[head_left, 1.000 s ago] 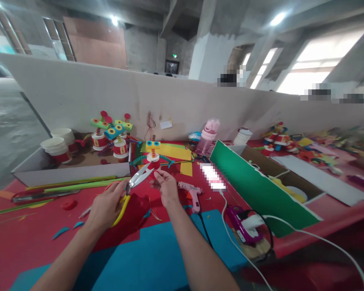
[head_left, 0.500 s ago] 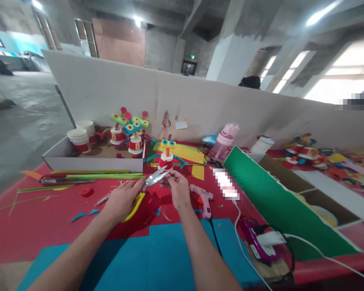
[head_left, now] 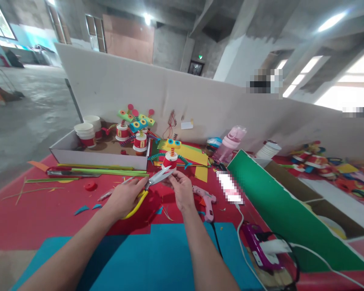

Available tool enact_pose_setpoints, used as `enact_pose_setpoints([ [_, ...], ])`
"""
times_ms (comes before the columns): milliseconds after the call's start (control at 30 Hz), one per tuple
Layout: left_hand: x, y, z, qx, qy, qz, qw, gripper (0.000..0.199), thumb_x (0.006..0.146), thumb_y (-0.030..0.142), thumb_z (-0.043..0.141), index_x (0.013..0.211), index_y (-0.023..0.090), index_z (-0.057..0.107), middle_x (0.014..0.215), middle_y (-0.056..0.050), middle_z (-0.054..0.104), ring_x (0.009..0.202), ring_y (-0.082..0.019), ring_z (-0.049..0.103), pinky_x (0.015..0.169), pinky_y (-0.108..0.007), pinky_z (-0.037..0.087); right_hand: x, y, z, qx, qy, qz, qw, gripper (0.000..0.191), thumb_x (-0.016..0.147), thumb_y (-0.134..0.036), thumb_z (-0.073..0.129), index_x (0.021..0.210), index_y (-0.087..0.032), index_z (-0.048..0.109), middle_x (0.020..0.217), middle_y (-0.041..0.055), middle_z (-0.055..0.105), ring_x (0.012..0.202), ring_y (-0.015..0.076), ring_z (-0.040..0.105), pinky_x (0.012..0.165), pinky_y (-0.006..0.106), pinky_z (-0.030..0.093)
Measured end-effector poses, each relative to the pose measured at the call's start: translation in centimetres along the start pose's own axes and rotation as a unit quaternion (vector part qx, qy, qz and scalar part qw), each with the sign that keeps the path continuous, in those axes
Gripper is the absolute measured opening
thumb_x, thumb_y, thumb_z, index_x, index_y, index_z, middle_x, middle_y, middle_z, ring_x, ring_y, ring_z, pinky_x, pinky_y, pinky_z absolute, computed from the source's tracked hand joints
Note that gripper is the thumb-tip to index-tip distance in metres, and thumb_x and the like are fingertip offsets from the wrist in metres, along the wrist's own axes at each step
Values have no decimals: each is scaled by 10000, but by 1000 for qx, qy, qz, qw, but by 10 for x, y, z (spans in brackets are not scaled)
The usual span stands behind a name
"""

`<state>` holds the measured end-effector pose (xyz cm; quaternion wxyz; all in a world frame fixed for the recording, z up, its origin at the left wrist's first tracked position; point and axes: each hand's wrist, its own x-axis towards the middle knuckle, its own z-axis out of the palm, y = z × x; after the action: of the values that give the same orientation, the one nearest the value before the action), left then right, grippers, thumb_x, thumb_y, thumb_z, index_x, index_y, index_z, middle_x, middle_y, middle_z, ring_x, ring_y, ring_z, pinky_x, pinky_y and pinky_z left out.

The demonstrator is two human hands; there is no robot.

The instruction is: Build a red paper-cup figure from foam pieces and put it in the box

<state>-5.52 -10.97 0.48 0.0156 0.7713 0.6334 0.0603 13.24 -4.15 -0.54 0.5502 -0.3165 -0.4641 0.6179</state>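
My left hand [head_left: 124,197] is closed around the scissors [head_left: 137,207], which have yellow handles. Their blades are parted and point toward my right hand [head_left: 183,190]. The fingers of that hand pinch together beside the blade tips; whatever is between them is too small or hidden to make out. Just beyond the blades stands a paper-cup figure [head_left: 170,158] with a yellow head, blue eyes and teal folded-paper arms. A pink glue gun [head_left: 206,201] lies to the right of my right hand.
A cardboard tray [head_left: 100,158] at back left holds paper cups [head_left: 86,135] and finished-looking cup figures [head_left: 140,140]. Blue sheets [head_left: 127,258] cover the front. A green-sided box [head_left: 279,214], a purple power strip [head_left: 262,246] with cables and a pink bottle [head_left: 230,143] stand right.
The whole view has shifted slightly, so the scene sits a little further right. Both hands keep nearly the same pose, with the scissor blades still parted by my right fingers.
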Motion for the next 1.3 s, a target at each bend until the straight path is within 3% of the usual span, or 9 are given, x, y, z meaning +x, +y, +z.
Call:
enact_pose_setpoints([
  [400, -1, -4, 1, -24, 7, 16, 1000, 382, 913, 228, 342, 1272, 214, 472, 1006, -119, 650, 834, -266, 644, 680, -329, 457, 1, -1, -2, -29, -7, 8, 1000, 219, 686, -368, 756, 801, -189, 702, 722, 3, 714, 642, 180, 691, 721, 358, 604],
  [933, -2, -1, 0, -30, 11, 17, 999, 367, 916, 219, 333, 1249, 206, 488, 928, -101, 648, 789, -257, 641, 637, -306, 422, 1, 3, -1, -1, -5, 19, 1000, 196, 677, -344, 752, 774, -183, 696, 717, -11, 698, 612, 153, 668, 657, 313, 591],
  [1300, -3, -4, 0, -47, 8, 20, 999, 356, 916, 269, 345, 1236, 215, 492, 925, -103, 659, 806, -268, 659, 635, -305, 426, 1, 3, -2, -7, -16, 9, 1000, 209, 686, -347, 759, 790, -174, 704, 730, -4, 700, 632, 147, 673, 695, 318, 601],
])
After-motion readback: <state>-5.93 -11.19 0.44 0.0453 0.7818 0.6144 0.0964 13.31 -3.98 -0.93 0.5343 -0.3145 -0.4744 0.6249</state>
